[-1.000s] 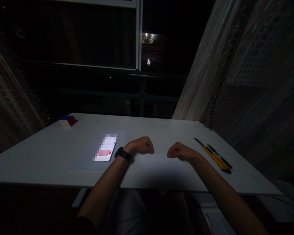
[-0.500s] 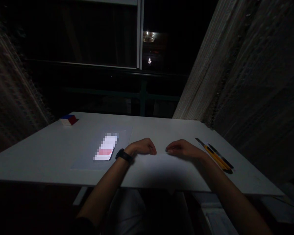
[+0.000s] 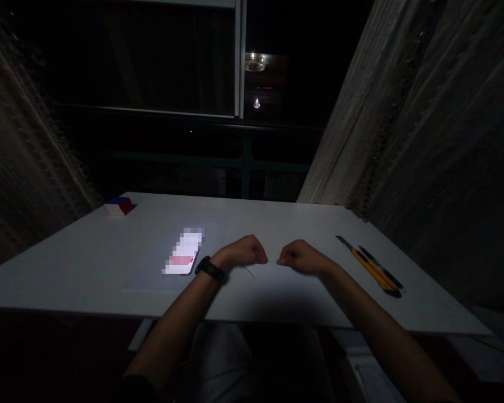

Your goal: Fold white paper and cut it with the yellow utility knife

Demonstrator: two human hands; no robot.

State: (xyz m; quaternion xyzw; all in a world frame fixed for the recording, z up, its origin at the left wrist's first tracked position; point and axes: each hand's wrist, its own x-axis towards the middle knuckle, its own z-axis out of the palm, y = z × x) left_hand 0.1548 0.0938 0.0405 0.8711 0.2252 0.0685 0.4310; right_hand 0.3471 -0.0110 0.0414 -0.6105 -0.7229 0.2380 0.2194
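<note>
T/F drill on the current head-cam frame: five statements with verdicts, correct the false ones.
1. The left hand and right hand are clasped together. False: a gap separates them, with white paper below.
2. The black wristwatch is on the left wrist. True.
3. The phone has a dark screen. False: it is lit.
4. The yellow utility knife lies to the right of the right hand. True.
5. The blue, red and white cube sits at the table's near right corner. False: it is at the far left of the table.
</note>
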